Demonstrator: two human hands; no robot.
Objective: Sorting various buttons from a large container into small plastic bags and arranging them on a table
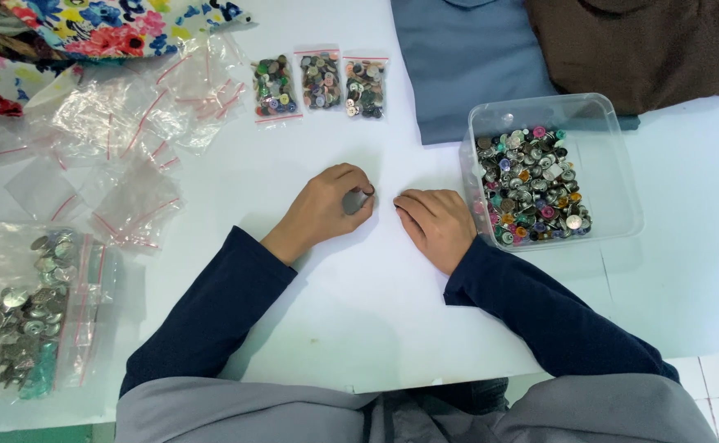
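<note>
Head view is looking straight down, and the left hand [326,207] is curling around a small grey button [353,202], fingers pinching it against the thumb just above the table [359,328]. The right hand [435,223] is resting beside it, fingers folded under and holding nothing that I can see, sitting close to the tub [614,172] of mixed buttons. This is looking like sorting in progress: one button picked out and being checked. Next it is needing a bag, so the pile of empty bags [130,139] at far left is calling for a reach. Three filled bags [321,82] are lying in a row up top. The white table is carrying blue cloth [466,57], brown cloth [646,49] and floral fabric [113,25].
</note>
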